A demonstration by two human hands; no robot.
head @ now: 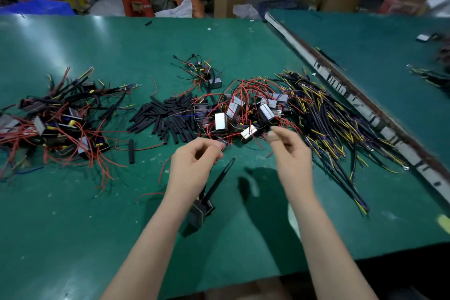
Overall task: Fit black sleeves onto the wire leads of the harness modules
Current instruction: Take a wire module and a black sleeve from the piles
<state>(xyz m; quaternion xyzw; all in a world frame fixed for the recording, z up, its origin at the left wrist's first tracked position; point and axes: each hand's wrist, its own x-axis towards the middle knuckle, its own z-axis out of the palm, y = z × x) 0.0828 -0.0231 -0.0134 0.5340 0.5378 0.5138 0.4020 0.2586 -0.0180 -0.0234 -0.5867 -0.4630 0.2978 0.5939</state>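
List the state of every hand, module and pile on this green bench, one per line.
Left hand: pinching a black-sleeved lead.
Held black module: dangling below that hand, above the green table.
Right hand: fingers curled; grip unclear.
Loose black sleeve pile: heaped mid-table.
Silver-faced module pile with red wires: tangled, unsleeved.
Left pile of modules: black sleeves fitted.

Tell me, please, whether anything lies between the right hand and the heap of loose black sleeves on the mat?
Yes. The pile of unsleeved modules with its red wires lies between the right hand and the loose black sleeves. The left hand, holding a module's leads, has open mat before the sleeves.
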